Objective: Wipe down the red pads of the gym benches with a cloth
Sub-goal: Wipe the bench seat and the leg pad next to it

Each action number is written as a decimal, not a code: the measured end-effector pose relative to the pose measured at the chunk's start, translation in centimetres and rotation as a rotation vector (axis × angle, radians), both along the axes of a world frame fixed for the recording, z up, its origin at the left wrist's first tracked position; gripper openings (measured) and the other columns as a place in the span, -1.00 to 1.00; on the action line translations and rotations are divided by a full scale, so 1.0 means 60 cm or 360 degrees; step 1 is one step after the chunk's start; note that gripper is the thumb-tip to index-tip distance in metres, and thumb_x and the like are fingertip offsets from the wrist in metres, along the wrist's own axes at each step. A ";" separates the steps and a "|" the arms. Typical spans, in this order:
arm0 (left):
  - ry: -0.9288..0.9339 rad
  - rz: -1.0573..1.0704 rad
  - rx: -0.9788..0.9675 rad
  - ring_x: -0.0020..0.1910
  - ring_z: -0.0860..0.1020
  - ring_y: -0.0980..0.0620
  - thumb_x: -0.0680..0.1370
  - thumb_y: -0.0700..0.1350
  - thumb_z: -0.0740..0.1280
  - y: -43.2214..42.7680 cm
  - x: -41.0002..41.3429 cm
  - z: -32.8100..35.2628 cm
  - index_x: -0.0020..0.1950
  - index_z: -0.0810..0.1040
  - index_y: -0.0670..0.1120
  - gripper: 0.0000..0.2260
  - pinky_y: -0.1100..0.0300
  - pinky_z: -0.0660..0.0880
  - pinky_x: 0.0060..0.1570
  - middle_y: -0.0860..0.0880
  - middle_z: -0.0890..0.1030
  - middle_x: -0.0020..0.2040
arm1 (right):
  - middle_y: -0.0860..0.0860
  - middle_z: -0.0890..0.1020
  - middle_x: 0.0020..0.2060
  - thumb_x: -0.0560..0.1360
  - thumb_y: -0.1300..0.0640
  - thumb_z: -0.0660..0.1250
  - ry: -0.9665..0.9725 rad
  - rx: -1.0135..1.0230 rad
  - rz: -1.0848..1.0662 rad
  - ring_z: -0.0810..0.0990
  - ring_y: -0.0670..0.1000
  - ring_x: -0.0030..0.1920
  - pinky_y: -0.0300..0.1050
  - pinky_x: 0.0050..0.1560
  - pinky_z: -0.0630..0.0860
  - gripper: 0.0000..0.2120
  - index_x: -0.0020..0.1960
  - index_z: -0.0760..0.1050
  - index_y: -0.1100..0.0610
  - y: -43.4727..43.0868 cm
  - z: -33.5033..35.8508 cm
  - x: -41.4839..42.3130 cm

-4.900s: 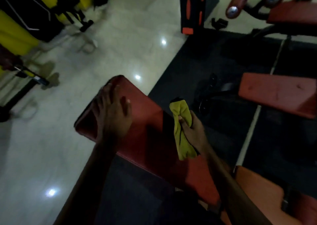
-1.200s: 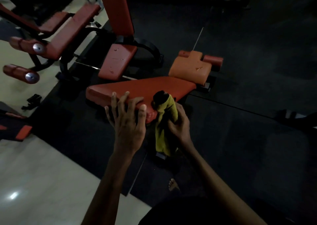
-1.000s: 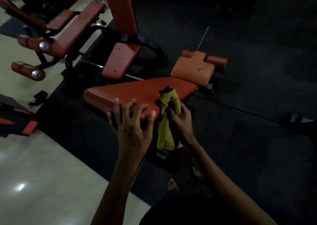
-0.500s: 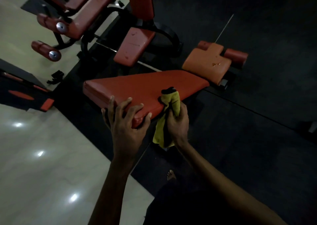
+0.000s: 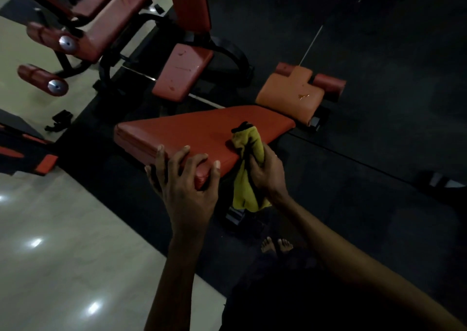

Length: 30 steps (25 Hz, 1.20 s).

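Left hand point(image 5: 184, 186) grips the red pad point(image 5: 192, 131) at its near corner, right hand point(image 5: 265, 171) clutches the cloth point(image 5: 249, 154). Half of it dangles off the edge and could miss the surface.

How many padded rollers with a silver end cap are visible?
2. Both are at the left: the upper roller beside a red bench pad, the lower roller below it. More may be hidden outside the view.

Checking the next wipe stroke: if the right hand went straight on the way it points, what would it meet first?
Probably the top of the long red pad: the right hand holds the yellow cloth against its edge. Depth is unclear.
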<state>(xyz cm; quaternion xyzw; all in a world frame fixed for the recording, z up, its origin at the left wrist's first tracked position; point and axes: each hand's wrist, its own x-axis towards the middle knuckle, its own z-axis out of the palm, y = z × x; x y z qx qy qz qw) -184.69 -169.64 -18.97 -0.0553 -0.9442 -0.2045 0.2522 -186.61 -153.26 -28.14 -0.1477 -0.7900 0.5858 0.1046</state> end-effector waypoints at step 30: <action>-0.1056 0.0576 -0.1428 0.50 0.18 -0.39 0.62 0.26 0.08 0.181 -0.048 -0.010 0.57 0.26 -0.05 -0.39 -0.39 -0.02 0.45 -0.26 0.29 0.53 | 0.13 0.44 0.22 0.63 0.15 0.26 -0.0274 -0.0084 0.0588 0.52 0.15 0.12 0.03 -0.01 0.51 -0.67 0.36 0.37 0.23 0.141 -0.118 -0.097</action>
